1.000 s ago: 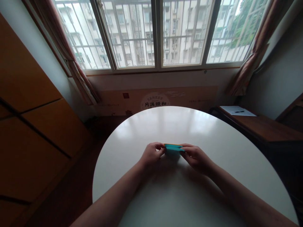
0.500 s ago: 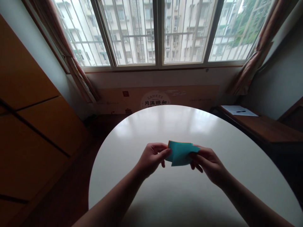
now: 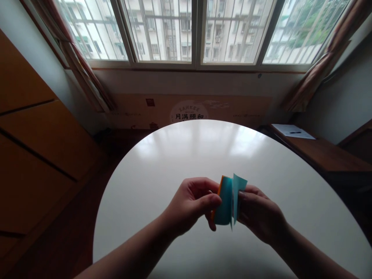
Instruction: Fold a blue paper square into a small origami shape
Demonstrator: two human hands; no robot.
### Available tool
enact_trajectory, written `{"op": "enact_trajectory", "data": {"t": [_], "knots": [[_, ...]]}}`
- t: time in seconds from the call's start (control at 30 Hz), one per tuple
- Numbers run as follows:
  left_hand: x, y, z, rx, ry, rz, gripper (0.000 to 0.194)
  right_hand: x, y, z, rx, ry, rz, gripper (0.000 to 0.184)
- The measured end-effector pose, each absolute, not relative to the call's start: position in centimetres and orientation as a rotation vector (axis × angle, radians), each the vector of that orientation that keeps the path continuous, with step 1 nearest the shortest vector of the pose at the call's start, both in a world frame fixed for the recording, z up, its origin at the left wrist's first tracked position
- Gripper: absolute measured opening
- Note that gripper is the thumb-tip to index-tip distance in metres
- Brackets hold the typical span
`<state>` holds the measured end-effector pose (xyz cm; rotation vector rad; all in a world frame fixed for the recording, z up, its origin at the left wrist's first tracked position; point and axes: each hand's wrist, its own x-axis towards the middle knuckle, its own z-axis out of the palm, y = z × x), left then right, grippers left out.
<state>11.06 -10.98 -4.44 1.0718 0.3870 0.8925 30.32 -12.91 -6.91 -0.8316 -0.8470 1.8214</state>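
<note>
A small stack of coloured paper squares [image 3: 228, 201], teal on the near side with an orange edge at the left, stands on edge in the air above the round white table [image 3: 162, 162]. My left hand [image 3: 192, 205] pinches its left side, thumb in front and fingers behind. My right hand [image 3: 260, 217] grips the right side, and one teal sheet is peeled away from the rest. Both forearms reach in from the bottom of the view.
A brown wooden cabinet [image 3: 35, 147] fills the left. A dark side table [image 3: 322, 155] at the right carries a sheet of paper [image 3: 292, 131] with a pen. A barred window [image 3: 197, 31] with curtains and a printed cardboard panel [image 3: 188, 112] lie beyond the table.
The paper stack was lifted off the table, drawn nearer to me and turned from flat to upright. One teal sheet has separated from the others. The view has tilted downward.
</note>
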Motion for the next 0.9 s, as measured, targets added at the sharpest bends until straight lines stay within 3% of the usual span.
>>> {"op": "enact_trajectory", "data": {"t": [0.73,0.9], "knots": [[10.7,-11.7,-3.9,1.278,0.634,0.898,0.036,29.9,-12.4,-7.8,-0.775,-0.841,1.750,0.031],[10.7,-11.8,-3.8,1.335,0.660,0.912,0.027,30.0,-12.3,-8.4,-0.735,-0.943,1.683,0.030]]}}
